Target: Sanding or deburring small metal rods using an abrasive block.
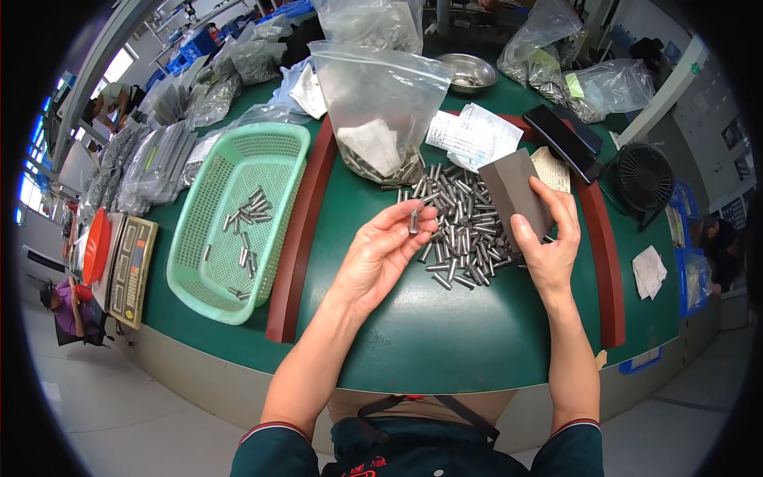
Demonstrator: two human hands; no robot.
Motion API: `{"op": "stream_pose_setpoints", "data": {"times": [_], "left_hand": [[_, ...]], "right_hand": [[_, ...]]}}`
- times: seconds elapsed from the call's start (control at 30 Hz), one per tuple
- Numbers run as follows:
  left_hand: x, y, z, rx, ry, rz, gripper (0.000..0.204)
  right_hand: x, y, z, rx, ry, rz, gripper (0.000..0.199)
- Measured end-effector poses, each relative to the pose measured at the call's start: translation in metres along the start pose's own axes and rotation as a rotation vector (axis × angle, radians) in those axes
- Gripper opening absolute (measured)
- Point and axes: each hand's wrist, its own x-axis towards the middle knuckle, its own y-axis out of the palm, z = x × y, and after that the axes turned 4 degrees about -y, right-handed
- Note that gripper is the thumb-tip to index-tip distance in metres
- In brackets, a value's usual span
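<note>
Between the thumb and fingers of my left hand (383, 258) is a small metal pin (414, 221), held upright just left of the pile. My right hand (551, 242) grips a dark brown rectangular block (515, 189), which looks like a sanding block, tilted over the pile's right side. A heap of similar shiny metal pins (469, 226) lies on the green tabletop (429, 334) in front of me. To the left, a light green perforated plastic basket (181, 262) has several pins scattered over its bottom.
Dark red rails (296, 270) flank the work area. Behind the heap stand a clear plastic bag of pins (381, 103), papers (481, 135) and a metal bowl (469, 71). At right are a phone (560, 141) and a black fan (642, 179); a scale (133, 270) sits far left.
</note>
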Motion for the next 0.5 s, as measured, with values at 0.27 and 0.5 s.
{"op": "stream_pose_setpoints", "data": {"times": [0.27,0.5], "left_hand": [[-0.0010,0.0064,-0.0008,0.034,-0.110,-0.062,0.036],[-0.0017,0.0045,-0.0034,0.034,-0.113,0.006,0.038]], "right_hand": [[0.0001,0.0000,-0.0007,0.006,-0.007,-0.037,0.050],[0.0005,-0.0007,0.0001,0.008,-0.011,-0.004,0.049]]}}
